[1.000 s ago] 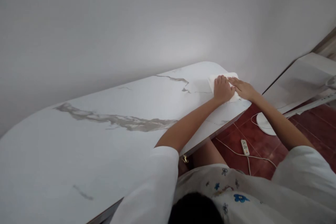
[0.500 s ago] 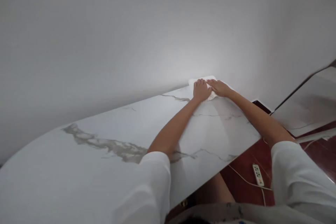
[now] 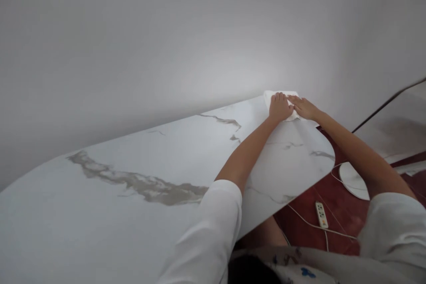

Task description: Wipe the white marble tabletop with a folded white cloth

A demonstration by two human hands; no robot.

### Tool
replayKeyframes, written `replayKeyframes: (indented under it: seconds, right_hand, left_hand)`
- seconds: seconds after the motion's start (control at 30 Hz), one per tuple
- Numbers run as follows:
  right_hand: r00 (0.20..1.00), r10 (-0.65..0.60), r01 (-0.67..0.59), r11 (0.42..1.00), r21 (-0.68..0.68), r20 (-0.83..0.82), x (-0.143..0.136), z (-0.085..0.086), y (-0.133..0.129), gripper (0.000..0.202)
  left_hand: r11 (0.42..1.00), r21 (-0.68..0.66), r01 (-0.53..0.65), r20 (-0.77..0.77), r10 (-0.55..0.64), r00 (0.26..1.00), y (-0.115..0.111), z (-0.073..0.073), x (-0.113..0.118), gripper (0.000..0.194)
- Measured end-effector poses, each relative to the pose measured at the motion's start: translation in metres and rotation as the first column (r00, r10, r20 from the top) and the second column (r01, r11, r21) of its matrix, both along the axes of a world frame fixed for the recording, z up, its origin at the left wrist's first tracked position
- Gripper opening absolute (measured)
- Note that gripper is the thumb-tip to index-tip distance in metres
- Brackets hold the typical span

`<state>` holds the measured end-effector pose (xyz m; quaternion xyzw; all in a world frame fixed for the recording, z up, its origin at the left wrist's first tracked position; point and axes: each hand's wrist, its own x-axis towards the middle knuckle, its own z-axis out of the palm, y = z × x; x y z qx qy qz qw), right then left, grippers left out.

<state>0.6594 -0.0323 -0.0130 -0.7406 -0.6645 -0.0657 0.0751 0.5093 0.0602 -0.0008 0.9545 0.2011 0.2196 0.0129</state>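
A white cloth (image 3: 270,96), possibly a paper towel, lies at the far edge of a white marble-patterned table (image 3: 159,146) where it meets the wall. My left hand (image 3: 281,106) is closed over the cloth and presses it down, its fingers bent toward the wall. Just right of it, my right hand (image 3: 305,108) rests with stretched fingers on the cloth's right part. The fingertips of the right hand come close to the left hand. Both palms and the underside of the cloth are hidden.
A pale wall (image 3: 199,35) borders the table's far side. Below, on the dark red floor (image 3: 342,206), lie a power strip (image 3: 321,214) with a white cable (image 3: 304,221) and a round white object (image 3: 353,181). A dark cable or edge line (image 3: 386,107) runs up at the right.
Both hands and the cloth have slid right along the table's far edge. The view has shifted too, showing the table's rounded right end and the round white object on the floor.
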Motion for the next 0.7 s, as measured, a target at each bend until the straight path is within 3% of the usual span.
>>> replayKeyframes:
  seconds: [0.2,0.4,0.53,0.7]
  right_hand:
    - [0.999,-0.036,0.036,0.999,0.014,-0.009,-0.028,0.003,-0.104,0.060]
    - [0.998,-0.063,0.062,0.997,0.042,0.020,-0.095,0.006,-0.174,0.060]
    - [0.998,-0.057,0.055,0.993,0.104,0.015,-0.167,0.004,-0.189,0.059]
    - [0.998,0.058,-0.060,0.988,0.142,0.014,-0.269,0.003,-0.159,0.061]
  left_hand:
    - [0.993,0.008,0.117,0.028,-0.118,0.993,-0.086,0.003,-0.027,0.057]
    - [0.990,0.014,0.143,0.002,-0.143,0.990,-0.149,0.005,-0.084,0.061]
    - [0.986,0.024,0.164,-0.071,-0.162,0.984,-0.160,0.007,-0.147,0.063]
    - [0.994,-0.016,0.109,-0.168,-0.110,0.980,-0.140,0.012,-0.253,0.064]
